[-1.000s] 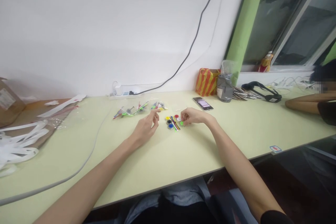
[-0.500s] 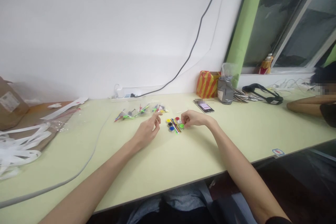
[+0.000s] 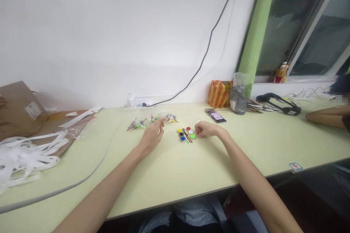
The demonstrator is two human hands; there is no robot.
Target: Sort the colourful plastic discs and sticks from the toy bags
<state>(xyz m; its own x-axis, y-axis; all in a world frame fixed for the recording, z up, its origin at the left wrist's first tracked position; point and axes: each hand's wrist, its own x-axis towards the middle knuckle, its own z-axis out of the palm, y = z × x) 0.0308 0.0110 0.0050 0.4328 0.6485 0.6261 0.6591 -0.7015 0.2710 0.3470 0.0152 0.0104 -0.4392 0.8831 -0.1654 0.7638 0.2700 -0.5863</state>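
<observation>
At far left on the desk, white strips by a cardboard box. Next, bagged coloured parts, the left hand near them, fingers loosely parted. Then, flat on the desk, yellow, black and blue discs, coloured sticks, and red, white and green discs. Just beside the green one, the right hand, fingers curled narrow; impossible to tell whether holding anything. Beyond, a phone.
</observation>
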